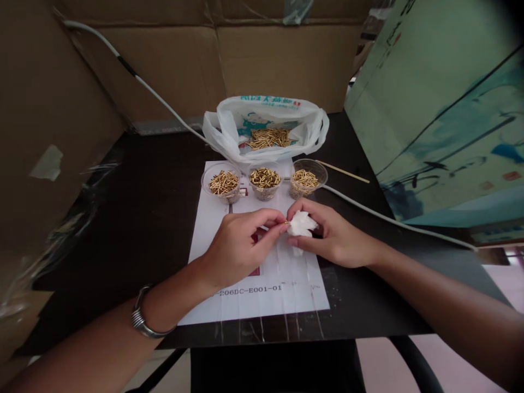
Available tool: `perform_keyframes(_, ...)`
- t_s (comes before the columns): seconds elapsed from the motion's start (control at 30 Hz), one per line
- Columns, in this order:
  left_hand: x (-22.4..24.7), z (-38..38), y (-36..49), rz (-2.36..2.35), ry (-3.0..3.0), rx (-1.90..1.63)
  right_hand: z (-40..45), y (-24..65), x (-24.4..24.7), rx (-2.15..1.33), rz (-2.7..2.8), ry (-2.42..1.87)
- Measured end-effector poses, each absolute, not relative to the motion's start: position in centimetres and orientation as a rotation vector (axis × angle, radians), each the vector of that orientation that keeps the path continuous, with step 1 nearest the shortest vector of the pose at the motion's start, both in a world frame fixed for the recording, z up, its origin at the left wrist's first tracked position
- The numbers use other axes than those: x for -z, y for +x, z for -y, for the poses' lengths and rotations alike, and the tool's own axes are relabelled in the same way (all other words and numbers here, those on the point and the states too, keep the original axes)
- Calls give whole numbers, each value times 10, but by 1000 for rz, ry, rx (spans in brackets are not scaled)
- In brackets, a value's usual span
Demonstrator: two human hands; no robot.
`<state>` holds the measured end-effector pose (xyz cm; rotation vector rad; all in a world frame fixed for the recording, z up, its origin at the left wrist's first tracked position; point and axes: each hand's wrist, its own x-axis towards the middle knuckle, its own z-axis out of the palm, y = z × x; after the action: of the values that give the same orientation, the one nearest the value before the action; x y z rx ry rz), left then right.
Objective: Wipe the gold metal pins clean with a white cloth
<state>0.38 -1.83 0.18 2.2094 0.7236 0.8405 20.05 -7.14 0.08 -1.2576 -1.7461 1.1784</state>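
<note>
Between thumb and forefinger, my left hand (239,243) pinches a small gold-coloured metal pin (286,222); most of it is hidden by the fingertips. My right hand (333,234) is closed around a crumpled white tissue (302,225), which touches or nearly touches the pin's end. Both hands are over a white printed sheet (262,305). Just beyond them stand three clear plastic cups: the left cup (204,183) and right cup (325,176) hold slim gold pins, the middle cup (266,195) short darker brass pieces.
Behind the cups, an open white plastic bag (315,131) contains many longer gold pins. A thin wooden stick (344,171) lies right of the cups. A white cable (393,219) crosses the dark table (135,218). Cardboard walls (282,65) enclose the back and left; a painted panel (450,109) stands right.
</note>
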Motion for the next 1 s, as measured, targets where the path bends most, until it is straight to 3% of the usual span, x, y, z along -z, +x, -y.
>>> perform_keyframes(0.33, -1, 20, 4, -736, 2379, -978, 73, 195, -6, -826, 2034, -1331)
perform_keyframes(1.0, -3, 28, 10, -828, 1659, -759, 76, 182, -2, -827, 1806, -1301)
